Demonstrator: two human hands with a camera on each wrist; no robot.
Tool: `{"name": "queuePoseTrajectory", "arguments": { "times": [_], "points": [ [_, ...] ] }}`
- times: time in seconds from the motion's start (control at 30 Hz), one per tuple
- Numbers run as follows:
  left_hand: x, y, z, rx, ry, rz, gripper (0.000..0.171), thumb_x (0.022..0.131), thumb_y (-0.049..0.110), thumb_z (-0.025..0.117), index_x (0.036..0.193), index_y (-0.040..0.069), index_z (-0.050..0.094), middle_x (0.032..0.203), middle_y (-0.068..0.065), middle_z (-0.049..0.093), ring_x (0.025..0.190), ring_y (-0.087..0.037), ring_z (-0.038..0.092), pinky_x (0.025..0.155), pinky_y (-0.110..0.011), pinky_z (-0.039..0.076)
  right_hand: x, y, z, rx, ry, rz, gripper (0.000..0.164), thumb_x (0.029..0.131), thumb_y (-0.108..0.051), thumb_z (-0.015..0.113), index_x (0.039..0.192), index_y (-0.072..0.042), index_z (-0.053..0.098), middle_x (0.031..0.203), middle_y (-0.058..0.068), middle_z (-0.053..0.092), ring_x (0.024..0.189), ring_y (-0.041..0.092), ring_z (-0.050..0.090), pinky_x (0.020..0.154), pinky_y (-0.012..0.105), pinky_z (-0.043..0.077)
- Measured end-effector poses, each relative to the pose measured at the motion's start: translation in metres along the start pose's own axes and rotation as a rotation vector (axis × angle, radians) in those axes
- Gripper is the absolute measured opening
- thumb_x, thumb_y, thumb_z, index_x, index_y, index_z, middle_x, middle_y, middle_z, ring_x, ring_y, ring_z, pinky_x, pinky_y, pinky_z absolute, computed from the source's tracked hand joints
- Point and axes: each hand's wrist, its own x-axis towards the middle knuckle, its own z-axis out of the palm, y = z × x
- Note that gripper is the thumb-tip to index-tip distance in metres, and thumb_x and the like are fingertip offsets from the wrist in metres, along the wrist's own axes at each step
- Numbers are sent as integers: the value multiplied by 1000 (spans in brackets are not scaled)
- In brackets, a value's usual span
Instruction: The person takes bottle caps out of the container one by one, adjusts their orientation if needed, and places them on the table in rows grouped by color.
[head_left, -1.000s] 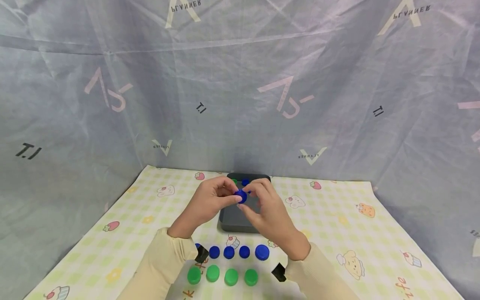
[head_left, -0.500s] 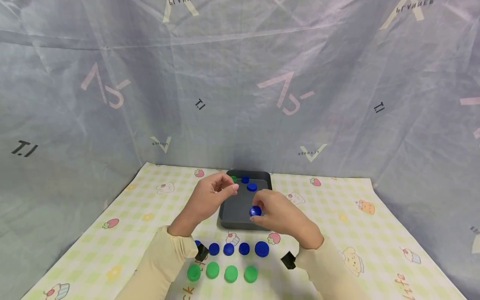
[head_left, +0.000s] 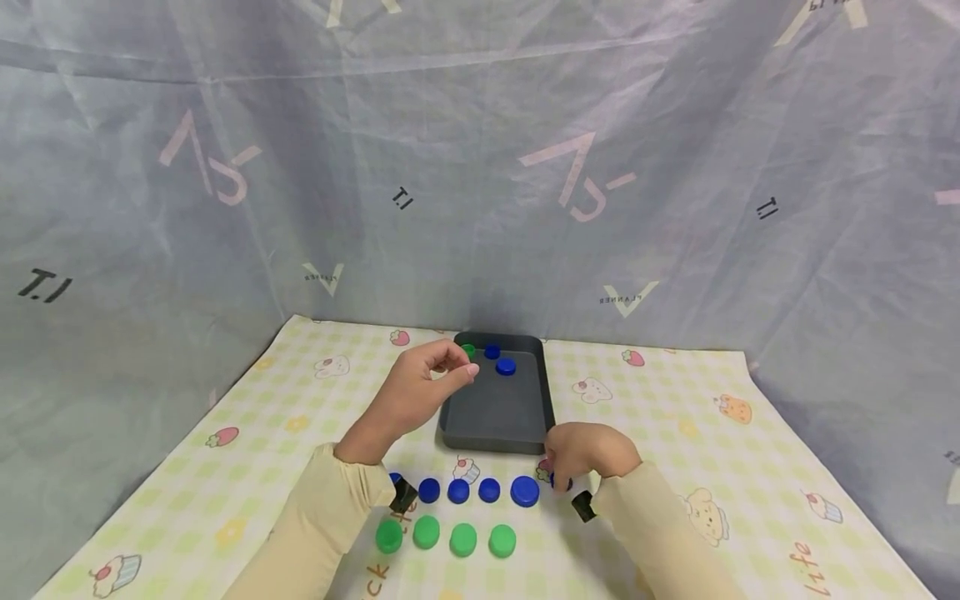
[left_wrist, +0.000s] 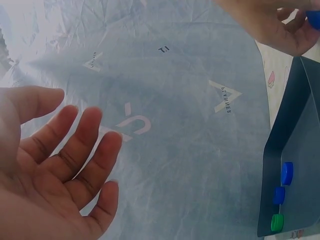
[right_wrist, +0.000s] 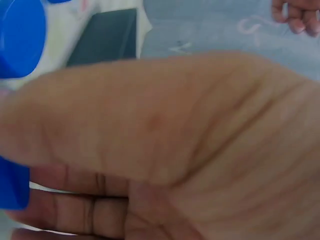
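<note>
My right hand is low over the cloth, pinching a blue bottle cap between thumb and fingers at the right end of a row of blue caps. Mostly covered by the fingers in the head view, this cap sits right beside a larger blue cap. My left hand hovers by the left edge of a dark grey tray, fingers loosely bent and holding nothing, as its palm in the left wrist view confirms. Inside the tray's far end lie a green cap and two blue caps.
Several blue caps line up in front of the tray, the leftmost partly behind the left wrist's black camera. Nearer me runs a row of several green caps. A grey curtain stands behind the patterned tablecloth.
Both hands were together on a blue cap over the tray. The left let go and stayed near its place; the right carried the cap down and right to the end of the blue row.
</note>
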Motion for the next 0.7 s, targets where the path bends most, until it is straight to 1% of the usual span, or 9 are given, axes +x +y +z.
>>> {"name": "queuePoseTrajectory", "arguments": {
  "times": [0.07, 0.2, 0.27, 0.37, 0.5, 0.7],
  "points": [
    [0, -2, 0, 5, -3, -3, 8, 95, 20, 69, 89, 14, 68, 86, 4, 66, 90, -16, 60, 85, -39, 48, 3, 2, 2, 1, -4, 16, 24, 70, -12, 87, 82, -15, 66, 82, -3, 59, 76, 18, 53, 70, 37, 47],
    [0, -4, 1, 17, -8, -12, 7, 95, 19, 69, 90, 14, 68, 87, 3, 65, 90, -17, 58, 86, -39, 47, 7, 4, 5, -19, -24, 51, 23, 69, -14, 88, 76, -15, 66, 80, -2, 60, 74, 18, 54, 69, 38, 48],
    [0, -3, 0, 20, -10, -21, 7, 95, 19, 69, 91, 14, 68, 87, 3, 65, 89, -18, 57, 86, -39, 47, 8, 4, 7, -30, -35, 72, 24, 69, -16, 89, 76, -16, 66, 80, -2, 61, 74, 18, 56, 69, 39, 49],
    [0, -2, 0, 27, -14, -27, 7, 95, 19, 69, 91, 13, 68, 88, 3, 66, 90, -18, 57, 86, -39, 47, 10, 2, 11, -43, -49, 102, 27, 70, -19, 90, 81, -15, 66, 80, -1, 62, 75, 18, 58, 70, 40, 50],
    [0, -3, -1, 39, -17, -24, 7, 95, 20, 69, 91, 14, 68, 89, 3, 66, 90, -18, 58, 86, -40, 47, 13, 0, 14, -51, -49, 121, 31, 69, -19, 90, 89, -15, 67, 81, -1, 62, 75, 18, 59, 70, 40, 51],
    [1, -8, -2, 50, -32, -38, 8, 95, 22, 69, 92, 15, 68, 90, 3, 66, 92, -17, 58, 89, -43, 46, 15, 0, 15, -58, -40, 132, 34, 67, -19, 92, 93, -15, 69, 85, -2, 62, 77, 19, 58, 72, 42, 53]
  ]
}}
